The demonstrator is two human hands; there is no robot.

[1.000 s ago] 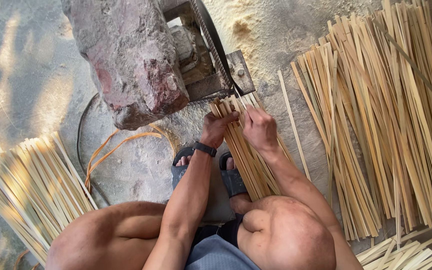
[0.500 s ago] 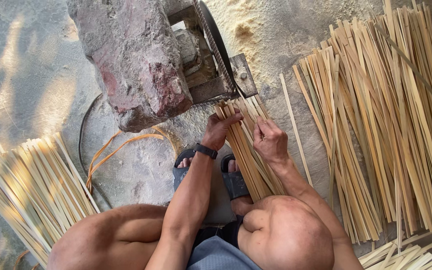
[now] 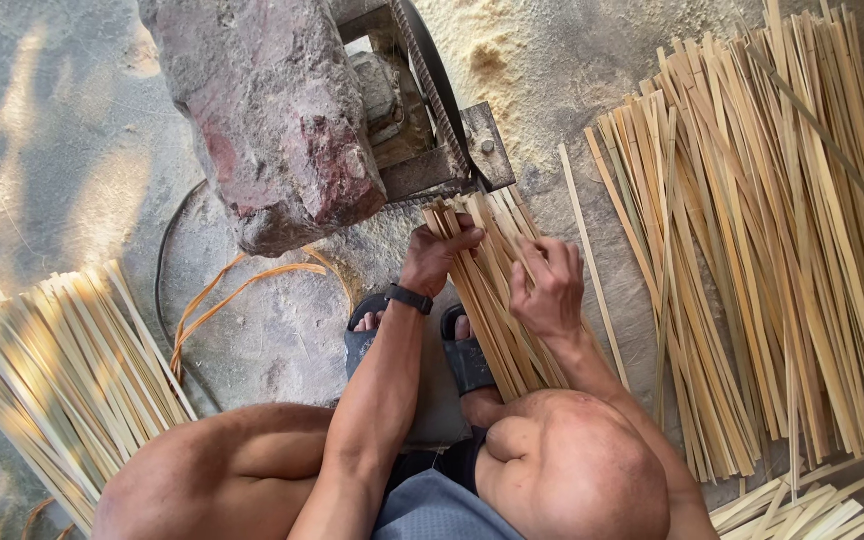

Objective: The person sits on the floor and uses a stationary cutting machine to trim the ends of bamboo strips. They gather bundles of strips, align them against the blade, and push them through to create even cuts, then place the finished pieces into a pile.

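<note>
Bundle of bamboo strips (image 3: 497,290), slanted between the sandalled feet, upper ends touching the machine (image 3: 432,120) beside the large stone (image 3: 272,110); lower ends hidden behind the knee. Left hand (image 3: 437,255) closed on the bundle's left edge, right hand (image 3: 549,285) curled on its right side, fingertips hidden. Pile (image 3: 772,230) at right, cut off by frame.

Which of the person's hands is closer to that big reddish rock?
The left. The left hand presses the bamboo strips just below the reddish rock; the right hand is farther out on the same bundle.
</note>
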